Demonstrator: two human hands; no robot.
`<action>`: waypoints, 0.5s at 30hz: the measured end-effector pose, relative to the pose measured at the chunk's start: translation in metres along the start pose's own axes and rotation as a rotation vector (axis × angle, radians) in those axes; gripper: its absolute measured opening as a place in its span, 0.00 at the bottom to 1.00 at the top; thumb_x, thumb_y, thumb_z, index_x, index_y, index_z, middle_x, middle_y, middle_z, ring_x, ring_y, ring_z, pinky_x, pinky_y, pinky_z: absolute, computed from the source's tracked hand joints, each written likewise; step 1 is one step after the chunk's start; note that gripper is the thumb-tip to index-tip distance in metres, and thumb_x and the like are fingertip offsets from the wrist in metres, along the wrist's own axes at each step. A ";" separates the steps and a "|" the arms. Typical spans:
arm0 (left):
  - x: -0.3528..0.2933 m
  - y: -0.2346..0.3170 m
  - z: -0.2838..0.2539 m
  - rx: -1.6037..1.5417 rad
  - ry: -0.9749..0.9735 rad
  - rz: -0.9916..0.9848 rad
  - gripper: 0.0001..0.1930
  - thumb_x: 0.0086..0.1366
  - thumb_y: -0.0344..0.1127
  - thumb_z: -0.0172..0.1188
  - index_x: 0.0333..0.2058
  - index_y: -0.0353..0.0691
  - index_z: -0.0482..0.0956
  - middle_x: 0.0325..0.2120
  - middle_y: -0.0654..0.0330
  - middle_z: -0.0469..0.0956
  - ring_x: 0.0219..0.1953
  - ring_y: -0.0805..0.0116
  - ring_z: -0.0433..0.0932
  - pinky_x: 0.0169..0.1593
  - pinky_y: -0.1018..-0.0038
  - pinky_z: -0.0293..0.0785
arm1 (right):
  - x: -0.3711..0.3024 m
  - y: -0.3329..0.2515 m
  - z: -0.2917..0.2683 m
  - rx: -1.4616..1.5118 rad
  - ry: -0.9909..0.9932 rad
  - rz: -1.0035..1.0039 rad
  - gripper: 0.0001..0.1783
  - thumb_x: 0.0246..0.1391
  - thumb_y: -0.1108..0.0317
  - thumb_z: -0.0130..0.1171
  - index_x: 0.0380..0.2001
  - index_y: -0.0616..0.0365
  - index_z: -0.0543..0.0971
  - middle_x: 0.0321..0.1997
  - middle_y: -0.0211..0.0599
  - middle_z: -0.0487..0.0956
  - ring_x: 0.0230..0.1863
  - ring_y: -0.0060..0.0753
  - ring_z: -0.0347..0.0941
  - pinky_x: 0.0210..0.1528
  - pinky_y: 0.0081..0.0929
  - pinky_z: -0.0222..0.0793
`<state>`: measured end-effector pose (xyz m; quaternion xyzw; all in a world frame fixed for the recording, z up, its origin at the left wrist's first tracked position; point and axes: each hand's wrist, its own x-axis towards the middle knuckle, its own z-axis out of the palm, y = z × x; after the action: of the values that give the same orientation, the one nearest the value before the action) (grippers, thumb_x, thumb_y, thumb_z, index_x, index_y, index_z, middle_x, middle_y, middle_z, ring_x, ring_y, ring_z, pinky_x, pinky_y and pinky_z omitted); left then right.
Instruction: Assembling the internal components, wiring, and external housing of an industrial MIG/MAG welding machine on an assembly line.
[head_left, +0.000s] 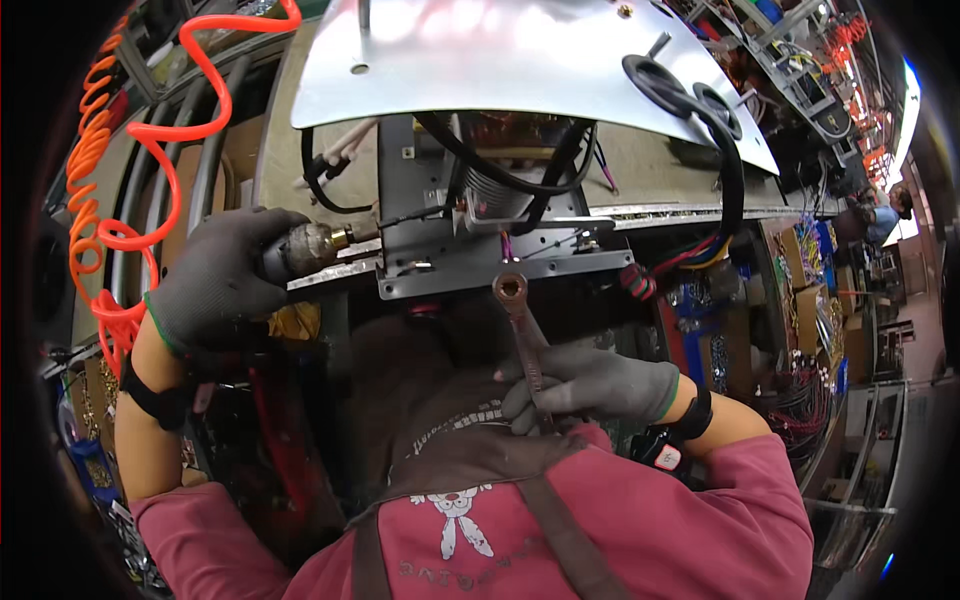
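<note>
In a grey glove, my left hand (220, 275) is wrapped round a pneumatic screwdriver (305, 250), whose brass-coloured nose faces right, toward the machine. My right hand (600, 385), gloved too, grips a ring spanner (525, 345) by its shank, with the ring end up near the machine's front edge. Ahead of both hands is a grey metal base plate (420, 285) with holes along its front flange. Above it stands a coil-like part (495, 195) with black cables round it. A large shiny sheet-metal panel (480, 70) covers the far part of the assembly.
A coiled orange air hose (165, 160) hangs at the left beside metal rollers (205, 150). Thick black cable (735, 180) loops down at the right, ending in coloured wires. Bins of parts and wires (810, 300) line the right side. Another person (885, 215) is far right.
</note>
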<state>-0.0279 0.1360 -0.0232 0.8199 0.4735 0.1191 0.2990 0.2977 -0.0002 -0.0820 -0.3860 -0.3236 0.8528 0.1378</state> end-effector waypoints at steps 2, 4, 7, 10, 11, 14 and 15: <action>0.004 -0.003 0.001 -0.016 -0.044 -0.042 0.22 0.40 0.25 0.64 0.40 0.34 0.78 0.29 0.56 0.77 0.32 0.66 0.76 0.40 0.72 0.72 | -0.004 0.006 0.000 0.058 -0.056 0.004 0.35 0.57 0.70 0.48 0.64 0.66 0.47 0.54 0.47 0.69 0.51 0.34 0.72 0.52 0.27 0.69; 0.006 -0.005 0.000 -0.026 -0.051 -0.026 0.22 0.40 0.26 0.66 0.40 0.33 0.78 0.30 0.56 0.77 0.32 0.68 0.75 0.41 0.73 0.72 | -0.010 0.006 0.002 -0.042 -0.040 -0.054 0.36 0.57 0.70 0.48 0.65 0.66 0.47 0.54 0.48 0.70 0.51 0.33 0.72 0.52 0.26 0.68; 0.008 -0.006 -0.002 0.042 -0.046 0.001 0.21 0.42 0.30 0.68 0.40 0.35 0.78 0.29 0.54 0.77 0.31 0.65 0.77 0.40 0.71 0.72 | -0.020 -0.002 0.003 -0.055 0.019 -0.070 0.36 0.57 0.71 0.48 0.65 0.65 0.48 0.53 0.49 0.71 0.47 0.32 0.74 0.49 0.25 0.70; 0.006 -0.003 -0.003 0.061 -0.035 0.017 0.20 0.44 0.34 0.69 0.39 0.37 0.78 0.28 0.51 0.78 0.30 0.61 0.77 0.39 0.69 0.73 | -0.031 -0.016 0.004 -0.050 0.090 -0.062 0.36 0.56 0.72 0.49 0.65 0.65 0.48 0.52 0.48 0.72 0.42 0.30 0.76 0.42 0.22 0.72; 0.006 -0.002 -0.004 -0.008 -0.067 0.010 0.20 0.44 0.34 0.69 0.39 0.37 0.79 0.27 0.51 0.78 0.30 0.62 0.77 0.39 0.69 0.73 | -0.035 -0.021 0.006 0.005 0.116 -0.064 0.37 0.53 0.74 0.49 0.65 0.65 0.49 0.50 0.48 0.74 0.37 0.29 0.77 0.35 0.21 0.72; 0.005 0.000 -0.003 0.055 -0.048 -0.004 0.20 0.44 0.35 0.69 0.38 0.37 0.79 0.26 0.52 0.78 0.29 0.62 0.78 0.38 0.69 0.73 | -0.044 -0.037 0.012 0.094 0.097 -0.083 0.38 0.51 0.75 0.49 0.65 0.63 0.49 0.49 0.47 0.74 0.35 0.29 0.77 0.32 0.21 0.72; 0.004 0.000 -0.002 -0.002 -0.046 -0.027 0.20 0.44 0.36 0.69 0.38 0.37 0.79 0.27 0.51 0.78 0.30 0.59 0.78 0.38 0.69 0.73 | -0.046 -0.042 0.015 0.032 0.126 -0.101 0.38 0.49 0.75 0.49 0.65 0.63 0.51 0.46 0.48 0.76 0.34 0.28 0.77 0.33 0.21 0.72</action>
<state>-0.0272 0.1406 -0.0221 0.8158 0.4773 0.0966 0.3120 0.3166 0.0028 -0.0207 -0.4199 -0.3195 0.8239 0.2069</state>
